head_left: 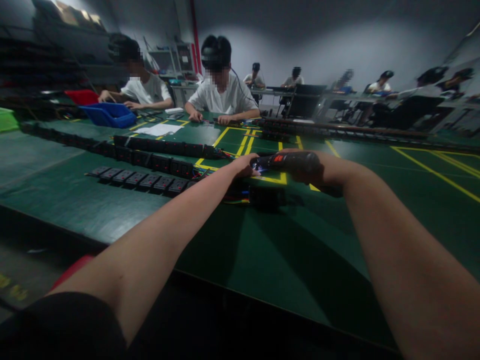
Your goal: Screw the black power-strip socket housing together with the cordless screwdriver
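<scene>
Landmark: power tool (pixel 287 163), black with orange marks, lying roughly level above the table (pixel 210 245), lit at its left end.
Right hand (pixel 323 172): at the right end of the power tool, closed around its body; finger detail dark and partly hidden.
Left hand (pixel 245 166): at the lit left end of the power tool, fingertips close to the light; finger gap hidden, cannot tell if apart or together, or if anything is pinched.
Black block (pixel 267 197): on the table, just below the power tool on the near side; dark, outline unclear.
Wires (pixel 240 197): blue, yellow, green, at the left side of the black block, below and left of the power tool.
Slatted row (pixel 142 181): black segments with small red spots, left of the power tool, partly behind the left forearm.
Long strip (pixel 140 158): black, segmented, farther left of the power tool, wires at its near end.
Short strip (pixel 165 147): black, left of and beyond the power tool, coloured wires at its right end.
Yellow tape (pixel 283 172): lines on the table, around and beyond the power tool.
White sheet (pixel 159 130): flat, beyond and left of the power tool.
Blue bin (pixel 107 115): well left of and beyond the power tool, red bin (pixel 80 97) behind it.
People: two seated across the table, beyond and left of the power tool; others farther back.
</scene>
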A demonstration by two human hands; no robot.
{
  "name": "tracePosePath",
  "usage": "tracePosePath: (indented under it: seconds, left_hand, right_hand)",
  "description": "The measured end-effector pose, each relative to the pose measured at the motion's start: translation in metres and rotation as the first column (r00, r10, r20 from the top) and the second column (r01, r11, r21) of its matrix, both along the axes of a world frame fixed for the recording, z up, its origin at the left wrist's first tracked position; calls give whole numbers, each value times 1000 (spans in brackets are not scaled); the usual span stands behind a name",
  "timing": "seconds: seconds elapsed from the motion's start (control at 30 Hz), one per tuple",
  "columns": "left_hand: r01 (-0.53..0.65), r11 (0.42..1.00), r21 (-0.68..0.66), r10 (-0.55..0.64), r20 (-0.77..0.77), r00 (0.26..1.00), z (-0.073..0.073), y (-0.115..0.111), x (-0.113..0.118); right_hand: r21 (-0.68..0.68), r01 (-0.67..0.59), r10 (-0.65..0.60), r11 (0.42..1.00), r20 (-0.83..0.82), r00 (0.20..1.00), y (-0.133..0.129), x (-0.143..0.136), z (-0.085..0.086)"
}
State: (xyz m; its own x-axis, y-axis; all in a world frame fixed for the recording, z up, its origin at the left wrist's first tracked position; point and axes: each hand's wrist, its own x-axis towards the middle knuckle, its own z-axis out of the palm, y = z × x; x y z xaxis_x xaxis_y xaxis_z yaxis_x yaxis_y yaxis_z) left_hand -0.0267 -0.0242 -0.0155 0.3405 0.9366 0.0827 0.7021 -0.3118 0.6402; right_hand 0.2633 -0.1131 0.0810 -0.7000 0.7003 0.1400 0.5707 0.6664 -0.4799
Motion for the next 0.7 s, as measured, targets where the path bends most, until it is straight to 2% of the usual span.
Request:
tracePosePath:
  seconds: [0.17, 0.5, 0.6, 0.7]
  left_hand:
    - [-3, 1000, 5, 3, 28, 1000, 1, -2, 1]
    - [28, 999, 17, -30, 63, 998, -3, -3, 0]
    - [49, 997, 58, -51, 40, 998, -2, -4, -2]
    - [62, 985, 159, -62, -5, 998, -2, -3, -4]
  right_hand:
    - [-9, 35, -35, 999, 7, 999, 1, 0, 3]
    - [-25, 116, -117, 993, -24, 993, -25, -13, 15]
    - [-30, 163, -163, 986, -4, 987, -29, -11, 19]
    - [-43, 248, -247, 968, 20, 969, -30, -4, 24]
